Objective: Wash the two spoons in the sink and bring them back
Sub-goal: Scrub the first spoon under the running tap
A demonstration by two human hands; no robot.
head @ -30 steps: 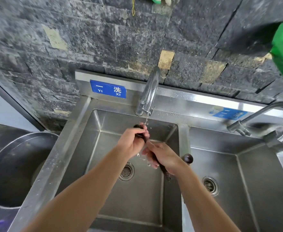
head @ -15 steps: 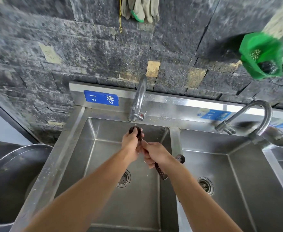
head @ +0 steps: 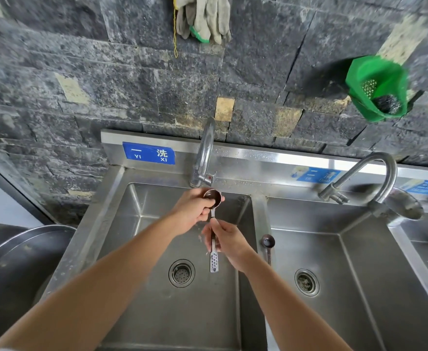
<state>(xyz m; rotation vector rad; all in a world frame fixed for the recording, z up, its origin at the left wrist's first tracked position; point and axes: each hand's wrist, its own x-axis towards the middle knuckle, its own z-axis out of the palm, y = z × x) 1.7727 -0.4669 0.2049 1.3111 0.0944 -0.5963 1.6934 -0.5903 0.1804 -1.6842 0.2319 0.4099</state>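
Left hand (head: 193,211) fingers clamped on spoon (head: 213,219) bowl below faucet (head: 206,153), right hand (head: 226,240) fingers gripping its handle, second spoon (head: 267,245) on sink (head: 258,219) divider right of faucet

Your stainless steel sink unit (head: 111,198) against the stone wall, two basins side by side, a drain strainer (head: 181,273) in the left one, a small dark-bowled spoon (head: 267,245) lying on the divider between them

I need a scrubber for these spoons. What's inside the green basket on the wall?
The green basket hanging on the stone wall holds a dark steel-wool scourer low down and a paler metallic ball above it. Anything beneath them is hidden.
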